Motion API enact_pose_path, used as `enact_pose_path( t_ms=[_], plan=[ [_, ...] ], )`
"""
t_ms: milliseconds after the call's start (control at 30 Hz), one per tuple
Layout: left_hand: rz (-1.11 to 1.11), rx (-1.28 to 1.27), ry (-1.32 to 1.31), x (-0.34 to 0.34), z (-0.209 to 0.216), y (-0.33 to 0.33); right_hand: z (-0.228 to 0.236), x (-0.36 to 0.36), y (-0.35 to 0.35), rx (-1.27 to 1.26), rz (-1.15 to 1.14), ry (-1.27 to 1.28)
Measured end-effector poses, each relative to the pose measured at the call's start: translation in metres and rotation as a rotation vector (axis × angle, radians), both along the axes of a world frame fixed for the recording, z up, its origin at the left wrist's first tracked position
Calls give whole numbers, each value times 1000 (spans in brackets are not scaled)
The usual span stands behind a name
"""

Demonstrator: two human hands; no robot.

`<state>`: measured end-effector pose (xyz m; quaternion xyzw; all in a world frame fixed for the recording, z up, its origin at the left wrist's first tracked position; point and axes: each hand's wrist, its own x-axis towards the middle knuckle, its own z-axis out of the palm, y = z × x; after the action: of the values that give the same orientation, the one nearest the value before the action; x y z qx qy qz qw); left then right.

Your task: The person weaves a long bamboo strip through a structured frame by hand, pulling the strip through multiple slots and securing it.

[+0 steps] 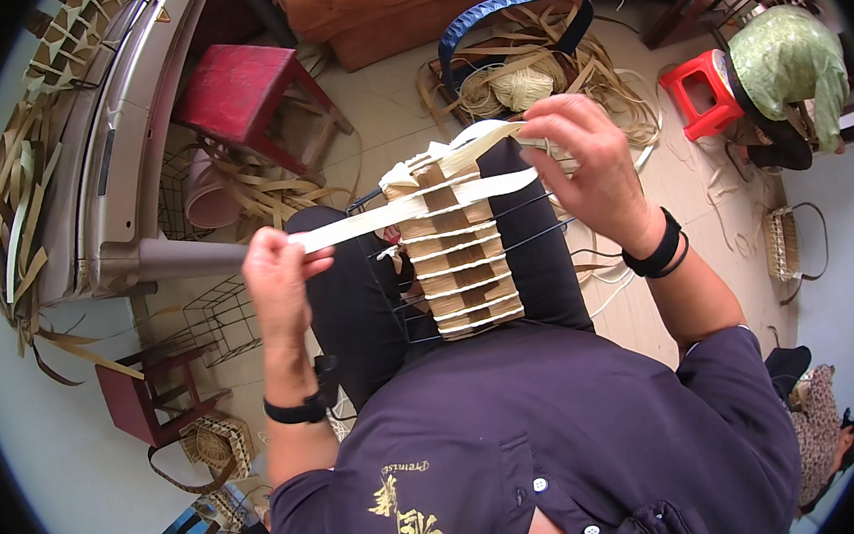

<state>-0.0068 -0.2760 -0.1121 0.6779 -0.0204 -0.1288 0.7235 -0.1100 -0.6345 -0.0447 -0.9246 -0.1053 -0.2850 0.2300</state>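
A partly woven basket panel (469, 286) of brown strips crossed by white cords lies over my lap on a dark wire frame (543, 239). My left hand (282, 278) is closed, pinching the left end of a flat cream strip (368, 221). This strip crosses the upper part of the panel toward my right hand (591, 159), whose thumb and fingers are closed around its other side. A second cream strip (482, 136) loops up from the panel's far edge to the right fingers. The exact grip under those fingers is partly hidden.
Ahead stands a blue-handled basket (515, 5) with cord and loose strips. A red wooden stool (238, 91) is at the far left, near a grey machine (126, 140). At right, a person in green (787, 63) is by a red plastic stool (704, 95). Finished baskets (781, 244) lie around.
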Motion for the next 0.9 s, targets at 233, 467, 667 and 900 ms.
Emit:
enact_pose_path(
  t_ms=[233, 467, 667, 900],
  plan=[
    [356, 0, 113, 21, -23, 128, -31, 6, -2, 459, 44, 282],
    [606, 21, 95, 18, -56, 201, -40, 14, 10, 380, 276, 476],
    [751, -57, 7, 30, -61, 194, -41, 4, 9, 321, 299, 474],
    [729, -487, -19, 52, -50, 199, -41, -4, 12, 261, 303, 486]
  ],
)
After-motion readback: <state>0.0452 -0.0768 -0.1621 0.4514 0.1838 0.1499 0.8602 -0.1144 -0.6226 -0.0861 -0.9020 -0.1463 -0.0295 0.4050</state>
